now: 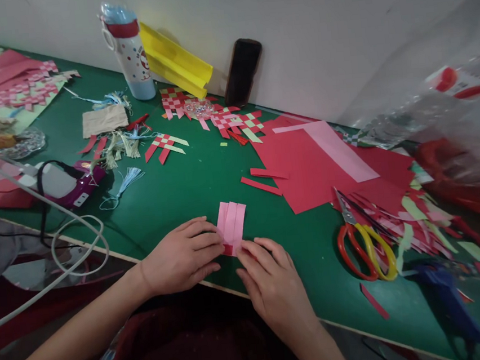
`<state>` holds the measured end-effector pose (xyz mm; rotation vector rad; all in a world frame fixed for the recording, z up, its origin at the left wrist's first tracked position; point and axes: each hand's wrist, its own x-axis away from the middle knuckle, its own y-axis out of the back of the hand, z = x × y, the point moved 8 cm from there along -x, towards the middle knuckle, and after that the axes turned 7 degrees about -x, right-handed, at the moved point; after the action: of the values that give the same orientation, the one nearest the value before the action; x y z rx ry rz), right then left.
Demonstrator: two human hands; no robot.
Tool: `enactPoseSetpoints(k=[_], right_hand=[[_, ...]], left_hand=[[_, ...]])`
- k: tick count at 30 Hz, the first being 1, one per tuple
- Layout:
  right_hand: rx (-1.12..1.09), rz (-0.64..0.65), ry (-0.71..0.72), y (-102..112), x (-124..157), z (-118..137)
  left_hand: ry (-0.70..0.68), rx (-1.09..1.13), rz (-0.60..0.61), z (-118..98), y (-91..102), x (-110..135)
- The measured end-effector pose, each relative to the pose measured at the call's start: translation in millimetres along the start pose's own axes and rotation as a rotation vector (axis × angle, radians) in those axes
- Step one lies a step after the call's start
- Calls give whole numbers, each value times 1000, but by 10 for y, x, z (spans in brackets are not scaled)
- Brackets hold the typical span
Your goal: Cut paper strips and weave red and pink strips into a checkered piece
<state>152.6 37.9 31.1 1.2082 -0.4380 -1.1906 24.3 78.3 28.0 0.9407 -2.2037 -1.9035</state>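
Near the table's front edge, pink paper strips point(232, 220) stand side by side, with a red paper strip point(228, 249) crossing their lower end. My left hand point(185, 254) has its bent fingertips on the left side of this small woven piece, the thumb a little lower. At the lower right corner, my right hand point(270, 273) grips the piece with its fingers, which partly cover the red strip's end. Two loose red strips point(261, 186) lie just beyond, beside a stack of red paper sheets point(309, 190) with a pink strip point(343, 153) on top.
Scissors point(363, 250) with red and yellow handles rest right, by paper scraps point(422, 224) and a blue glue gun point(451, 301). Behind stand a bottle point(133, 60) and a phone point(243, 72). Woven paper pieces point(164, 145), tassels point(125, 185) and a white cable point(78, 218) are leftward.
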Motion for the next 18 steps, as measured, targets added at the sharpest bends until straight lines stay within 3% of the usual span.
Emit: enactPoseSetpoints(k=[10, 18], right_hand=[[-24, -12, 117, -15, -54, 87], [-90, 9, 150, 3, 227, 207]], left_hand=[[-9, -16, 14, -33, 5, 13], [-90, 19, 15, -269, 19, 155]])
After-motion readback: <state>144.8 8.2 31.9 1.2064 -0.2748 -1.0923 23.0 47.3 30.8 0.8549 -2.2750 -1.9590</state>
